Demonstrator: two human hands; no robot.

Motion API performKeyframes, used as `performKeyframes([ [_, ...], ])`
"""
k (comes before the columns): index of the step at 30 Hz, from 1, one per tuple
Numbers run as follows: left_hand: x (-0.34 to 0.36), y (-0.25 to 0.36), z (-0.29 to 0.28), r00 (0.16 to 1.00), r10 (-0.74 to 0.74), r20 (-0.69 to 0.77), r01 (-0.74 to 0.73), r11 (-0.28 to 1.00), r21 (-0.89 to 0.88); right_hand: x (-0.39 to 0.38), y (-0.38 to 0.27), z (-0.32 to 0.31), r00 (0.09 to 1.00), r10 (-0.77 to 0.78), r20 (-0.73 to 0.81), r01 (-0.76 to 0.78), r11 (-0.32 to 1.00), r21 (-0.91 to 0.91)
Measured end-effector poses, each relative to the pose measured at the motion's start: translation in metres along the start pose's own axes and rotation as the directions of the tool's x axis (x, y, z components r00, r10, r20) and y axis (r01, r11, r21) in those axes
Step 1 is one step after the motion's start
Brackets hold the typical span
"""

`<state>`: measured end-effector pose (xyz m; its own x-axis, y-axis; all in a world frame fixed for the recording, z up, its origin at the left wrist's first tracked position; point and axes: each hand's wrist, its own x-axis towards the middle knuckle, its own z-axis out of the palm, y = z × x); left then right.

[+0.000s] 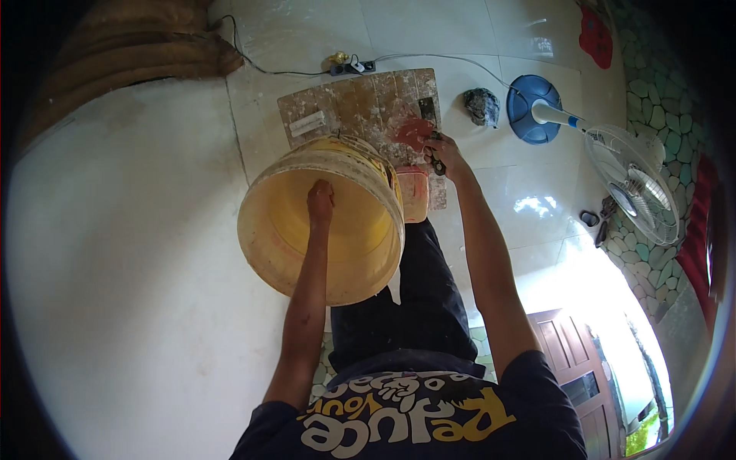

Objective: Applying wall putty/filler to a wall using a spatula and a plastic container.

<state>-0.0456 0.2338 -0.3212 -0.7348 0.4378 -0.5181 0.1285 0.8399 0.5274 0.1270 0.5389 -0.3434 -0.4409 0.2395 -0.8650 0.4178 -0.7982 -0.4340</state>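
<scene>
A large yellowish plastic bucket (261, 222) is tilted with its wide mouth toward me, in front of my legs. My left hand (321, 201) reaches inside it, fingers curled closed; whatever they may hold is hidden. My right hand (448, 157) grips the dark handle of a putty knife (415, 133), its flat blade smeared with red, over a worn wooden board (360, 100) right of the bucket. Just below that hand, a square, red-stained plastic tub (415, 195) stands against the bucket's right side.
A pale bar (307, 123) lies on the board. Beyond it, a power strip (353, 67) trails cables. Rightward are a crumpled dark bag (481, 107) and a standing fan with a blue base (533, 107). Brown upholstered furniture (146, 38) is at the far left, beside a pale wall (130, 230).
</scene>
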Motion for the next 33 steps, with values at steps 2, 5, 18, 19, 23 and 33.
performKeyframes([
  [2,-0.012,0.023,-0.018,0.951,-0.246,0.187,0.309,0.744,-0.593,0.026,0.015,-0.010,0.999,0.024,0.043,-0.023,1.000,-0.007],
  [5,-0.029,0.059,-0.036,0.992,-0.128,0.015,0.115,0.826,-0.552,0.071,0.052,-0.026,0.995,-0.035,0.088,0.033,0.999,0.021],
  [18,-0.072,0.086,-0.015,0.955,-0.202,0.220,0.298,0.680,-0.670,0.071,0.033,0.012,0.714,-0.679,-0.170,0.330,0.541,-0.774],
  [19,-0.076,0.089,-0.016,0.951,-0.220,0.217,0.309,0.672,-0.673,0.066,0.030,0.017,0.742,-0.647,-0.174,0.307,0.560,-0.770],
  [23,-0.096,0.117,-0.028,0.968,-0.236,0.088,0.229,0.682,-0.694,0.062,0.020,0.023,0.633,-0.771,-0.075,0.217,0.270,-0.938],
  [33,-0.186,0.201,-0.031,0.802,0.531,-0.274,-0.593,0.760,-0.264,0.072,0.009,0.039,0.697,-0.713,0.082,0.002,-0.112,-0.994],
])
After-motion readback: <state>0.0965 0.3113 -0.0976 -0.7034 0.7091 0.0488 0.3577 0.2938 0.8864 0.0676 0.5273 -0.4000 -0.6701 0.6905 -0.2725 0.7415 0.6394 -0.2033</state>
